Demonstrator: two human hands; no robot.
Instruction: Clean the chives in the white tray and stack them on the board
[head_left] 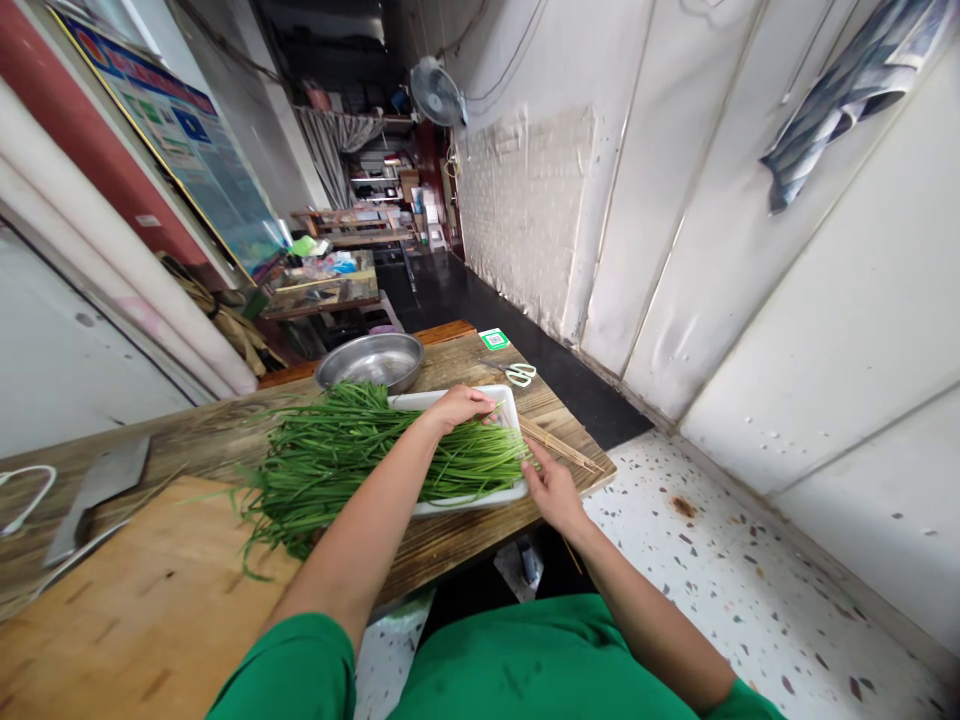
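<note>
Long green garlic chives [337,450] lie in a thick heap across a white tray [450,508], their leafy ends spilling over its left side. My left hand [459,406] is above the stem ends, fingertips pinched together on a few chives. At the tray's right edge, my right hand [553,487] has its fingers curled against the cut stem ends; what they grip is partly hidden. Thin bamboo skewers [559,442] lie on the table just beyond my right hand. A thin stick shows below that wrist.
Behind the tray stand a metal basin [371,360], scissors [519,374] and a green code card [493,340]. To the left lie a cleaver [97,490] and a wooden cutting board [150,610]. The wooden table [442,548] ends close to my body; a wall runs along the right.
</note>
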